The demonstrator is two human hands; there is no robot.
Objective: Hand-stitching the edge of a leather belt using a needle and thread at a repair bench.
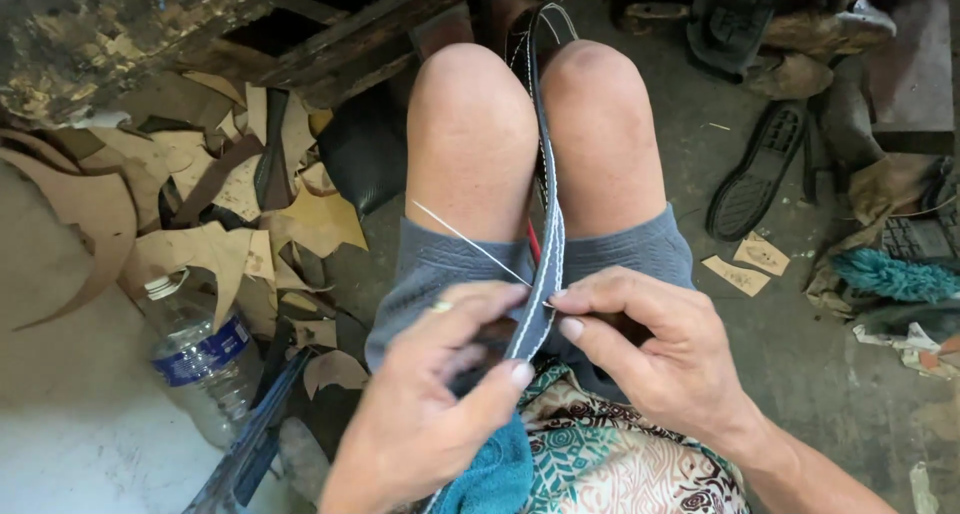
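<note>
A long dark strap (548,236) with light stitched edges runs from between my knees down to my lap. My left hand (432,399) pinches the strap's near end between thumb and fingers. A thin white thread (466,239) stretches from the strap up to the left across my thigh. My right hand (645,349) pinches at the strap's right edge, where the thread meets it; any needle there is too small to tell. A teal cloth (495,474) lies under my left hand.
Tan leather offcuts (215,249) lie heaped on the floor at left, beside a plastic water bottle (200,359). A black shoe sole (755,174) and paper scraps (750,264) lie at right, with worn footwear (790,34) behind. A wooden bench edge (330,49) crosses the top.
</note>
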